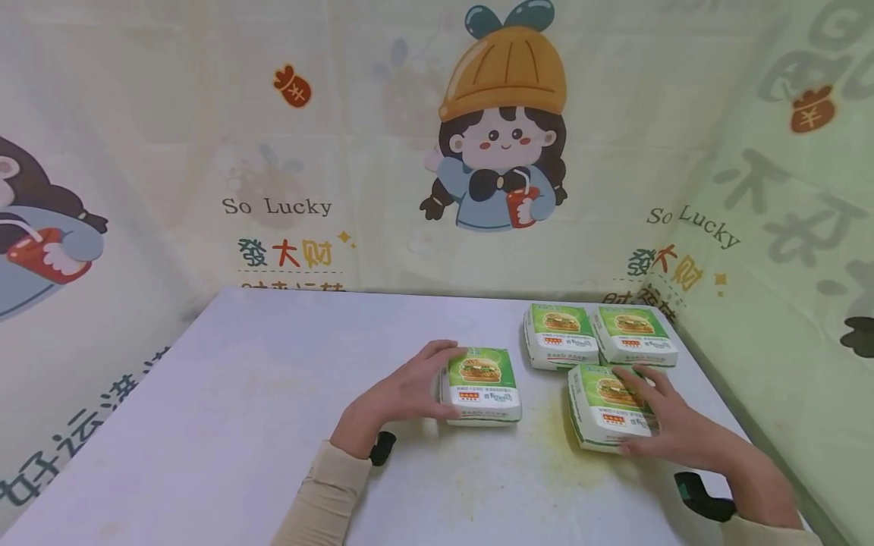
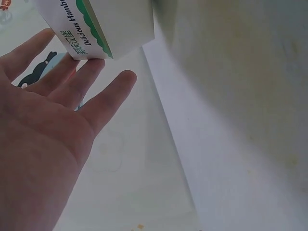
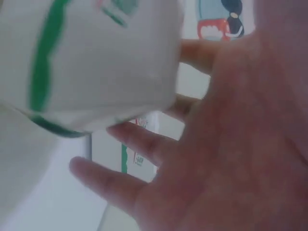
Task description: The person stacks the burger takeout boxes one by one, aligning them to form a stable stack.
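My left hand (image 1: 403,388) grips a green-and-white burger box (image 1: 483,385) by its left side, thumb near the front corner and fingers at the back. In the left wrist view, the fingertips meet the printed side of that box (image 2: 120,29). To the right, my right hand (image 1: 693,434) holds a second burger box (image 1: 604,413) from its right side, and this one sits slightly turned. The right wrist view shows its white wall (image 3: 115,67) close up and blurred, with fingers spread along it. Whether either box touches the table cannot be told.
Two matching burger boxes, one (image 1: 560,337) left of the other (image 1: 636,337), stand side by side at the back right of the white table (image 1: 273,425). Behind the table hangs a cartoon-printed cloth (image 1: 369,152), and another printed wall (image 1: 806,303) runs along the right edge.
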A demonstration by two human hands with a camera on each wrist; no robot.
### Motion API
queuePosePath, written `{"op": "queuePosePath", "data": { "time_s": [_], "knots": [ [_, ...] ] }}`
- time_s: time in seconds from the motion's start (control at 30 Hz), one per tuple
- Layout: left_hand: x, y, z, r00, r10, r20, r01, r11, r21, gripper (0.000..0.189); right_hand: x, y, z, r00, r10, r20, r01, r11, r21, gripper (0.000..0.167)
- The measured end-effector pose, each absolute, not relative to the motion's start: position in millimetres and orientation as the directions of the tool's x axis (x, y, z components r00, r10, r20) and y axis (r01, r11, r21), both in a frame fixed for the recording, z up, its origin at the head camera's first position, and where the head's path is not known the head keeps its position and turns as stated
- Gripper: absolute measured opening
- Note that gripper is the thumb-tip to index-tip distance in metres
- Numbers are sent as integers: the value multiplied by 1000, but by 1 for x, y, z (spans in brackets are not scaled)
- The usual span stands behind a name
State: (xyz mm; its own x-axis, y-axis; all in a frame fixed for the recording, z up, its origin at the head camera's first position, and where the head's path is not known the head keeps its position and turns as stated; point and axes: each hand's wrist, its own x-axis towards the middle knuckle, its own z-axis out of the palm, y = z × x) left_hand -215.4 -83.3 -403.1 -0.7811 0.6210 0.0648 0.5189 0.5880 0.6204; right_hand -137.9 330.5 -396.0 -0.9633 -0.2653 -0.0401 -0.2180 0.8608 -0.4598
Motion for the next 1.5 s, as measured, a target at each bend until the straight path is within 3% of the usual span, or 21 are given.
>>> {"op": "queuePosePath", "data": {
  "time_s": [0.53, 1.03, 1.5],
  "knots": [
    [-214, -90, -396, -778, 621, 94, 524, 560, 642, 91, -134, 308, -378, -963, -268, 40, -261, 880, -397, 92],
    [-208, -99, -401, -790, 612, 34, 472, 572, 671, 90, -140, 289, -363, -957, -261, 125, -290, 856, -427, 87],
    [-208, -97, -403, -801, 598, 2, 433, 578, 692, 102, -153, 268, -355, -959, -238, 151, -282, 842, -461, 85]
  ]
}}
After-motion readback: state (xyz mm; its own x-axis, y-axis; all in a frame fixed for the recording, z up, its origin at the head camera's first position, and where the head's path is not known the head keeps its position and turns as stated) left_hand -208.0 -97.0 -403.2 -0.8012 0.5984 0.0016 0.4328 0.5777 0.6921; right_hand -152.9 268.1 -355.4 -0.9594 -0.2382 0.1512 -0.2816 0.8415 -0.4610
